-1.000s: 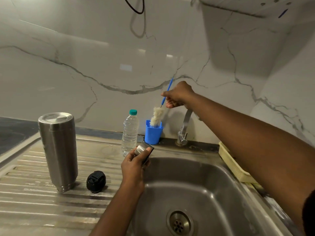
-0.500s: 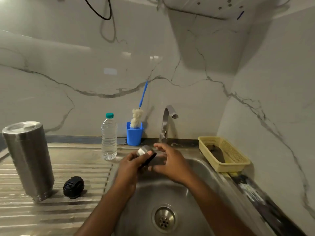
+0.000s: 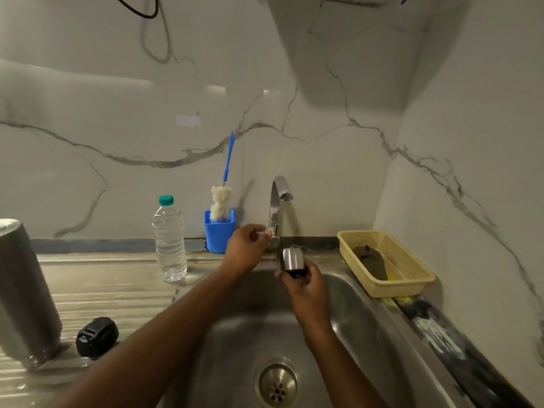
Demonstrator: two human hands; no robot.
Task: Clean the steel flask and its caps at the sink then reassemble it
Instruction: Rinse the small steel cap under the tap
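Note:
The steel flask (image 3: 25, 293) stands at the far left of the ribbed drainboard, partly cut off by the frame edge. A black inner cap (image 3: 97, 340) lies beside its base. Over the back of the sink basin (image 3: 357, 325), my right hand (image 3: 306, 285) grips the small steel outer cap (image 3: 290, 258) just below the tap (image 3: 278, 195). My left hand (image 3: 247, 248) reaches to the tap's base, and its fingertips pinch the small handle there. No water is visibly running.
A clear water bottle (image 3: 170, 240) and a blue cup (image 3: 219, 234) holding a blue-handled bottle brush (image 3: 221, 200) stand behind the drainboard. A yellow basket (image 3: 371, 285) with a dark scrubber sits right of the sink. The drain (image 3: 278, 384) lies near the front.
My right hand left the brush in the cup and came down. The steel cap passed from my left hand to my right. My left hand moved up to the tap handle.

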